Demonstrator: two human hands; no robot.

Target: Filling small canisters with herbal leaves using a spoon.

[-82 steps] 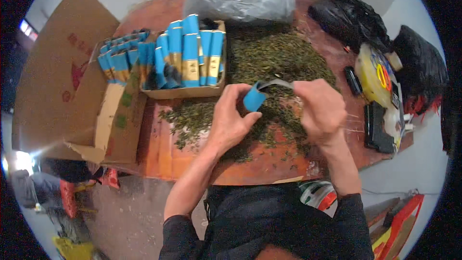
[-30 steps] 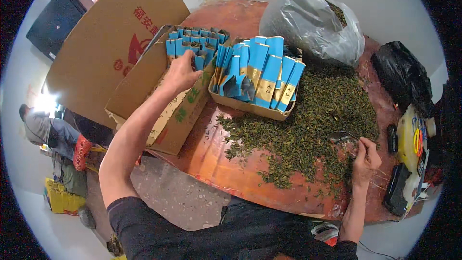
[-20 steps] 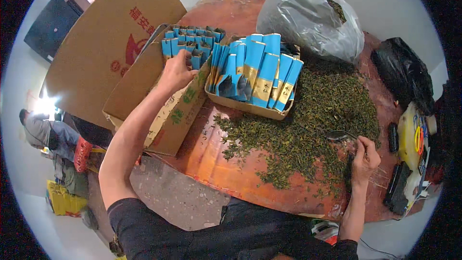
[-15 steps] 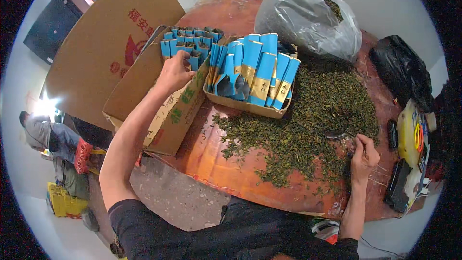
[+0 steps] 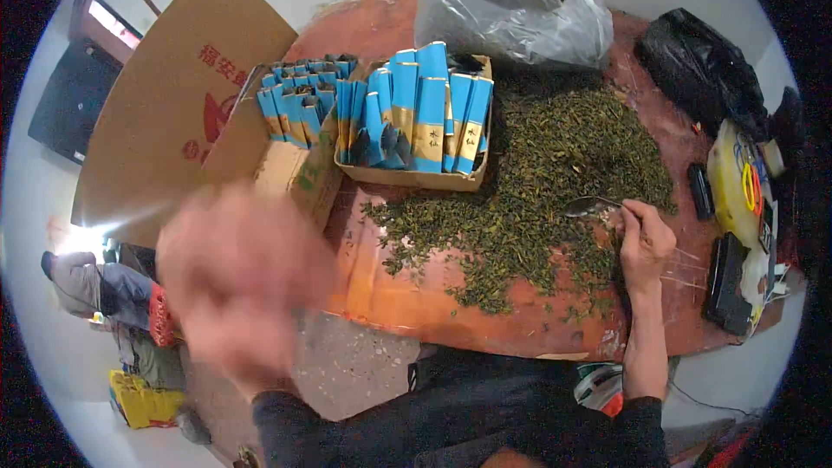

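My right hand (image 5: 646, 241) grips the handle of a metal spoon (image 5: 591, 205), its bowl at the near right part of a spread of loose dried tea leaves (image 5: 572, 156). My left hand (image 5: 243, 269) is raised close to the camera and smeared by motion, so its fingers cannot be made out. It covers the near end of a big cardboard box (image 5: 282, 165), in which blue-and-gold paper packets (image 5: 299, 113) stand in rows at the far end. A smaller carton (image 5: 407, 178) beside it holds several more blue-and-gold packets (image 5: 429, 121), some with gaping tops.
A clear plastic bag (image 5: 511, 17) with tea leaves stands at the back of the reddish table (image 5: 373, 295). Far right lie a black plastic bag (image 5: 702, 61), a yellow item with coloured bands (image 5: 737, 178) and a black device (image 5: 728, 286). Another person (image 5: 113, 286) is at the far left.
My left hand has left the packets in the big box and come back toward the camera. The view has shifted; my right hand still holds the spoon at the leaves.
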